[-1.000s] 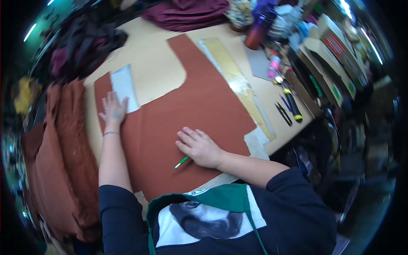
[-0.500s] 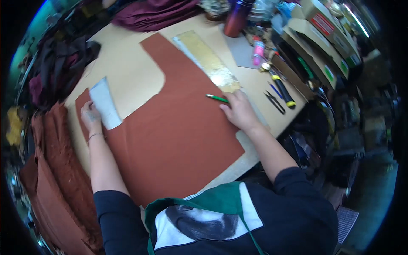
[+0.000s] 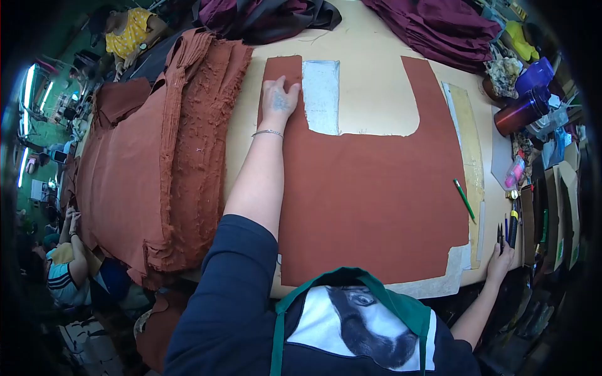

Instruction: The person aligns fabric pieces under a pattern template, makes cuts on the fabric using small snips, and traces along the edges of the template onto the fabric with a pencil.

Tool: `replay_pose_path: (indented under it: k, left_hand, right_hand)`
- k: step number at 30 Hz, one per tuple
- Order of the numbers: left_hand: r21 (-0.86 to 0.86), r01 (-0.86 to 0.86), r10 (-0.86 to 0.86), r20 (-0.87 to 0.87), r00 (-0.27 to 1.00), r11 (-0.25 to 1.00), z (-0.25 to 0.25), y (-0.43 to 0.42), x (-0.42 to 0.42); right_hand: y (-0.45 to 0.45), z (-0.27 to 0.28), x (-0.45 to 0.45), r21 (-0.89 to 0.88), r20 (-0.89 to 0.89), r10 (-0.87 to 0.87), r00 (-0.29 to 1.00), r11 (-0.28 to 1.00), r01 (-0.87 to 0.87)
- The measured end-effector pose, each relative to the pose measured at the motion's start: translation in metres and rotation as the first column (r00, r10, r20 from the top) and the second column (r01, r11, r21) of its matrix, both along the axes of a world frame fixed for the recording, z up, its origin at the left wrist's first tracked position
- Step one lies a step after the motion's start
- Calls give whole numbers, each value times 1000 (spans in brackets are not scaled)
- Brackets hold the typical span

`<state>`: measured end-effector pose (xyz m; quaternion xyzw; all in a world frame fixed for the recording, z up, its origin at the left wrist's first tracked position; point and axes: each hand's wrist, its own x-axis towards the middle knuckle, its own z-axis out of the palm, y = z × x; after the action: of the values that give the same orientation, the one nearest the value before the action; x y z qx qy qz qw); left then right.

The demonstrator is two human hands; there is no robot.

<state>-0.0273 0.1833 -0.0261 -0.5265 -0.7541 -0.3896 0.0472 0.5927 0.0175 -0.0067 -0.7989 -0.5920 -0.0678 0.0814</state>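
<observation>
A flat rust-coloured cloth panel with a U-shaped cutout lies on the table, over a pale pattern sheet that shows at its edges. My left hand rests on the panel's narrow upper left strip, thumb and fingers apart, holding nothing. At the table's right edge my right hand has its fingers closed round the black snips. A green pencil lies on the panel's right edge.
Left of the panel is a thick pile of rust cloth. Dark red fabric lies at the back. A bottle, a yellow-black cutter and cardboard boxes stand or lie right. Two people are at the left.
The view has turned, showing more of the left side. My right hand has let go of the green pencil and taken hold of the snips. My left hand stays on the left strip.
</observation>
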Motion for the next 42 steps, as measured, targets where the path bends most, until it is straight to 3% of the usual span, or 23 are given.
replay_pose_path:
  k: [1, 5, 6, 10, 11, 13, 15, 17, 18, 19, 20, 22, 24, 26, 30, 42]
  left_hand:
    - [32, -14, 14, -23, 1000, 999, 4, 4, 5]
    - [-386, -59, 42, -51, 998, 920, 39, 11, 24]
    - [-324, -9, 23, 41, 999, 946, 28, 23, 16]
    - [-100, -10, 21, 106, 994, 995, 10, 29, 8]
    - [-44, -21, 27, 154, 988, 999, 9, 25, 8]
    - [52, -11, -1, 238, 971, 999, 5, 21, 4]
    - [143, 36, -78, 303, 950, 989, -3, 21, -3]
    - [169, -1, -33, 199, 979, 986, -8, 22, -4]
    - [193, -15, -15, 155, 988, 981, -10, 22, -4]
    - [219, -31, 6, 111, 994, 975, -10, 21, -3]
    - [205, -40, 15, 123, 992, 978, -6, 18, -1]
    - [217, -54, 13, 187, 982, 975, -1, 16, 4]
    - [210, -56, 10, 213, 977, 976, 1, 15, 6]
    - [193, -49, 9, 204, 979, 980, 1, 16, 5]
    - [159, -62, 30, 197, 980, 985, 3, 16, 4]
    - [116, -73, 47, 213, 976, 991, 3, 18, 5]
  right_hand:
    - [0, -1, 2, 11, -7, 42, 999, 999, -42]
    - [5, -2, 18, -24, -136, 89, 987, 995, -93]
    - [4, 4, 11, -33, -111, 96, 989, 994, -100]
    - [2, 14, 20, -67, -258, -13, 966, 998, -4]
    - [6, 17, 20, -22, -482, -26, 876, 1000, 17]
    - [25, 29, 4, 41, -834, -17, 552, 995, 93]
    - [59, 67, -84, 185, -766, 218, 605, 976, -117]
    - [98, 84, -168, 206, -683, 442, 581, 880, -428]
    - [114, 90, -213, 112, -681, 443, 583, 850, -515]
    - [128, 85, -258, 266, -704, 590, 396, 735, -624]
    - [144, 84, -293, 249, -557, 712, 427, 634, -732]
    - [159, 91, -363, 137, -483, 716, 504, 630, -764]
    - [186, 74, -413, 182, -248, 855, 455, 502, -845]
    - [203, 67, -451, 74, -158, 857, 490, 505, -860]
    - [226, 44, -484, 23, -40, 870, 491, 492, -870]
    - [231, 40, -502, -34, 10, 879, 476, 476, -879]
